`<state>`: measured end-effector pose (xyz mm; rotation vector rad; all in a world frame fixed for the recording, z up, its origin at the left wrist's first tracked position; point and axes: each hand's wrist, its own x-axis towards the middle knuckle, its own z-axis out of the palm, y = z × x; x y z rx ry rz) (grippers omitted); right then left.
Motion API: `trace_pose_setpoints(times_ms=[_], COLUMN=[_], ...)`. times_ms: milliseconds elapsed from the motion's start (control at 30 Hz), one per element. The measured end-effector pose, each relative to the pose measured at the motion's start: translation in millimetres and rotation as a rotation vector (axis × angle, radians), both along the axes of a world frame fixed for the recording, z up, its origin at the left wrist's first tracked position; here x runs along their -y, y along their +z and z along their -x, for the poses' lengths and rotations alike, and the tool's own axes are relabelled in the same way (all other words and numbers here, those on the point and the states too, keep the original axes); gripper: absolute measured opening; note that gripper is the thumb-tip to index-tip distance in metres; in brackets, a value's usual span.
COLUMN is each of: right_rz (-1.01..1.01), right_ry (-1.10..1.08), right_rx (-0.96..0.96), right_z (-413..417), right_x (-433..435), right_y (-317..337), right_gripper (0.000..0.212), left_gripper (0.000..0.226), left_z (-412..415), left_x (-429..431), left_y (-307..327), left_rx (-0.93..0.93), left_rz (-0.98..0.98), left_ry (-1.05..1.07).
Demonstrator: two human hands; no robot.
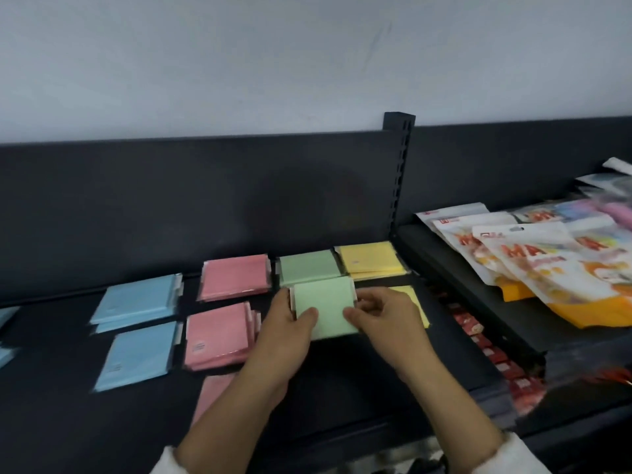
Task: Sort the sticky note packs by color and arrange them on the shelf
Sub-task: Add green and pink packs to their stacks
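Both hands hold one green sticky note pack [323, 304] just above the dark shelf [359, 378]. My left hand [290, 328] grips its left edge and my right hand [383, 318] pinches its right edge. Behind it lies another green pack [307, 270]. A yellow stack [371, 260] sits at the back right, and a second yellow pack [415, 301] is partly hidden by my right hand. Two pink stacks [234, 280] [219, 336] lie to the left, and a third pink pack [213, 391] shows under my left forearm. Blue packs [138, 299] [136, 354] lie further left.
A black slotted upright post [398, 176] divides the shelf's back panel. On the neighbouring shelf to the right lie several printed snack-like bags [547, 261]. Small red packets [478, 336] line the gap below that shelf. More blue packs [7, 333] show at the left edge.
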<state>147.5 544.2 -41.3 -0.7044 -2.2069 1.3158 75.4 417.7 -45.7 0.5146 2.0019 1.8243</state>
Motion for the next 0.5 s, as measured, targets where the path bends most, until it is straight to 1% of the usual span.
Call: trace_pose_setpoints(times_ms=[67,133,233,267,333,400,500], right_rz=[-0.174,-0.327,-0.536,-0.586,-0.63,-0.647,-0.64], right_ry=[-0.052,-0.073,-0.035,-0.022,-0.009,-0.002,0.032], right_rx=[0.047,0.128,0.265,0.288,0.276,0.239,0.137], right_z=[8.1,15.1,21.2,22.0,22.3,21.7,20.7], right_x=[-7.3,-8.9,-5.2,-4.6,-5.6,-6.3,-3.2], right_y=[2.8,1.5,-6.6,-9.0,-10.2,-9.2,-4.0], right_gripper=[0.017,0.017,0.017,0.018,0.02,0.021,0.024], left_gripper=[0.035,0.031,0.024,0.026,0.037,0.045,0.049], left_z=[-1.4,-0.2,0.8,-1.1,-8.1,-15.9,-21.6], left_x=[-15.1,-26.2,-33.2,-33.8,-33.1,-28.6,-15.5], left_y=[-2.2,-7.0,-14.2,-16.4,-16.1,-9.8,2.5], left_rx=[-0.032,-0.065,-0.252,-0.293,-0.33,-0.394,-0.517], left_rz=[0.061,0.171,0.505,0.595,0.702,0.721,0.61], left_ry=[0.032,0.049,0.038,0.028,0.019,0.035,0.121])
